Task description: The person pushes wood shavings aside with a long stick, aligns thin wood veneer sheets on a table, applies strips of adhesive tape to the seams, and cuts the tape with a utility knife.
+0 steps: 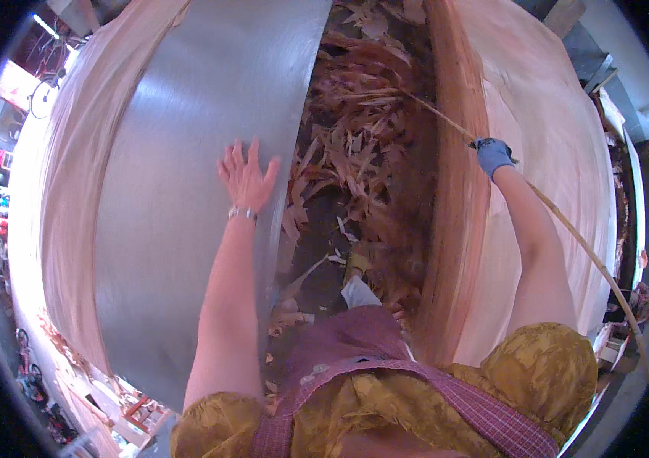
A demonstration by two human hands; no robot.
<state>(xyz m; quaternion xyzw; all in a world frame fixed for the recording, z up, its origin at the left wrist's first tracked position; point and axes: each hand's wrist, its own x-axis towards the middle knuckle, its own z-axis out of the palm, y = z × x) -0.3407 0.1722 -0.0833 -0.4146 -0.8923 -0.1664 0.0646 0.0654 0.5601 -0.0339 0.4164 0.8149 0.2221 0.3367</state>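
My left hand (249, 179), bare with a band at the wrist, is open with its fingers spread. It is over the right part of a smooth grey sheet (172, 244), near that sheet's edge; whether it touches cannot be made out. In a blue glove, my right hand (494, 156) is closed around a long thin bamboo stick (585, 248). The stick slants from the scraps in the gap, across the right-hand stack of wood veneer (458, 214), down to the lower right. Its far tip is hard to tell from the torn veneer scraps (355, 141).
Pale veneer sheets (72, 206) lie left of the grey sheet. Torn scraps litter the dark floor of the gap between the stacks, where my shoe (356, 263) shows. A person (639, 300) is at the far right. Parked bicycles (28, 370) stand at the lower left.
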